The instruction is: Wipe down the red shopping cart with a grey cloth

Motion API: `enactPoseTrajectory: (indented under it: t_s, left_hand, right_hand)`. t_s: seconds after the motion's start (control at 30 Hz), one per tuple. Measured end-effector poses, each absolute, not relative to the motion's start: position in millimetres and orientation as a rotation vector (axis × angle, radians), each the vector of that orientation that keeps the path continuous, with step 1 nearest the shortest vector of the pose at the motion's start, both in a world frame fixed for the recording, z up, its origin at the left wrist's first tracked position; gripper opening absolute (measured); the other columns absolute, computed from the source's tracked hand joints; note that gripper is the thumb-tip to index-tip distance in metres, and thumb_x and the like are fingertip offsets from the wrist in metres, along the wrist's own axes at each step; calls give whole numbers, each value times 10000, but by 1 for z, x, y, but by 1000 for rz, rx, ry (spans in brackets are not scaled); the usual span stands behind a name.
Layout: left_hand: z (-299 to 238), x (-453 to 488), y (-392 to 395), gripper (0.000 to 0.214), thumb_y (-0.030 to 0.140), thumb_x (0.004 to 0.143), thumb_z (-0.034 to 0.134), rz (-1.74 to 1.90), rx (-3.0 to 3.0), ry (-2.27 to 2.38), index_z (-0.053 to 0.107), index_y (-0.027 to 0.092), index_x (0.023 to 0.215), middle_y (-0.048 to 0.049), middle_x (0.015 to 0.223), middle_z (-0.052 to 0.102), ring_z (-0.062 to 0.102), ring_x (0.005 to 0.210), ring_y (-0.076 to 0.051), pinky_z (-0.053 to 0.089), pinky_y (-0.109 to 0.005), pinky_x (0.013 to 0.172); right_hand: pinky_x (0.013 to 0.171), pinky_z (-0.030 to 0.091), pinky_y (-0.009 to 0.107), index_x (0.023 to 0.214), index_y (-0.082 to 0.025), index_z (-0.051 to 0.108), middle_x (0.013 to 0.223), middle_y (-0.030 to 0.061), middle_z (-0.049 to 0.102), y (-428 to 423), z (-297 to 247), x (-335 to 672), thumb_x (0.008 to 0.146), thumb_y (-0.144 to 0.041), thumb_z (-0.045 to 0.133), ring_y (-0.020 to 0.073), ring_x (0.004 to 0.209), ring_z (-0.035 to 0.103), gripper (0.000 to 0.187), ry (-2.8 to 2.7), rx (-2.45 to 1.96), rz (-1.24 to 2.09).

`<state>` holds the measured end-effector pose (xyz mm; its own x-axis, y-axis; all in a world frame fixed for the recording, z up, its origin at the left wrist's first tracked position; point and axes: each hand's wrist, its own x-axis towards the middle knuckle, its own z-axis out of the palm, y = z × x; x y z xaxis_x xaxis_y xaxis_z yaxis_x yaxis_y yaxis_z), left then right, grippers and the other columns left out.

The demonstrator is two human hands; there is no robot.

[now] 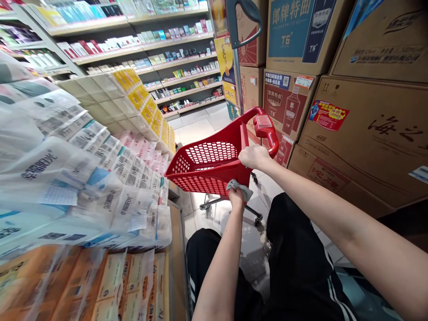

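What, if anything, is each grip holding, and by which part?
The right grip holds the red shopping cart by its basket rim, near the handle. The left grip holds a grey cloth against the cart's side; where on the cloth is unclear.

Red shopping cart (pixel 219 174), upright, crumpled grey cloth (pixel 246 191) against its side

- We wear black trousers (pixel 294 249), loose in cut and softly creased.
- Slim white stripes (pixel 333 292) run lengthwise down the outer sides of both our legs.
- Our forearms (pixel 229 249) are bare, and so are our hands (pixel 256 157).
- We make out a pale shoe (pixel 266 243), partly hidden and blurred.
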<state>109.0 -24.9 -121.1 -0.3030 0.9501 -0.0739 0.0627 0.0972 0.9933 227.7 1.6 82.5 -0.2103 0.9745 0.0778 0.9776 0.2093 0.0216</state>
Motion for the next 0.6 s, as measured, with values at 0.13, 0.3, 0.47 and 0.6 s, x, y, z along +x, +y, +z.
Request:
enactPoseTrajectory:
  t_s: [0.13,0.3,0.47,0.6]
  left_hand:
    - [-105,110,-21,116,169,782,491,1342,763,1479,562,125,862,-43,740,642,635,694,-144,521,-296,707]
    - [-82,83,7,83,182,736,522,1527,741,1438,563,126,782,-56,770,652,636,718,-153,515,-296,717]
    - [-70,33,42,59,171,716,514,1700,698,1392,544,136,753,-41,742,638,639,698,-150,515,-319,743]
    - [-80,32,39,137,154,719,516,1781,651,1250,561,133,847,-52,828,650,647,765,-138,507,-315,799]
  right_hand:
    - [739,469,395,937,-139,716,937,174,693,2,83,227,866,-221,343,297,867,649,388,-2396,-1961,-118]
    - [764,464,384,966,-147,709,991,172,684,4,86,225,880,-241,327,289,912,640,403,-2396,-1995,-76]
    - [745,467,377,969,-138,705,988,182,679,4,86,223,854,-191,345,285,892,645,382,-2444,-1976,-90]
    - [731,470,390,957,-141,705,956,178,685,5,84,221,845,-175,361,293,872,651,364,-2496,-1943,-121]
